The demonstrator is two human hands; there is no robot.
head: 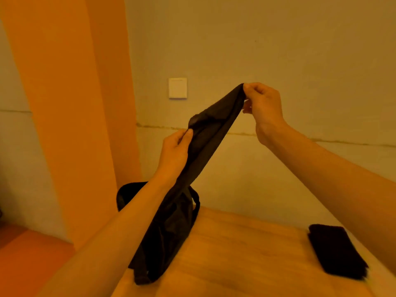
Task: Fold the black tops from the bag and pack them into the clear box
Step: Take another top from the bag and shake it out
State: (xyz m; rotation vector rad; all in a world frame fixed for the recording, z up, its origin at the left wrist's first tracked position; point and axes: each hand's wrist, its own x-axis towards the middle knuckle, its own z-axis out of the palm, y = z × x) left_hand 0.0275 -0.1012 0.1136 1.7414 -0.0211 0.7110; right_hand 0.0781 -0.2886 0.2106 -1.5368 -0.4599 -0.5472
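A black top (pixel 205 136) hangs stretched in the air above the table. My right hand (pixel 263 110) pinches its upper edge at the highest point. My left hand (pixel 175 151) grips the cloth lower and to the left. The rest of the top trails down into a black bag (pixel 171 228) lying on the table's left end. At the right edge of the table lies a flat folded black top (pixel 336 251). The clear box is not in view.
The wooden table (pixel 246 254) reaches to the wall behind. An orange pillar (pixel 75 103) stands at the left, and a white switch plate (pixel 177 88) sits on the wall. To the left of the table is orange floor (pixel 25 254).
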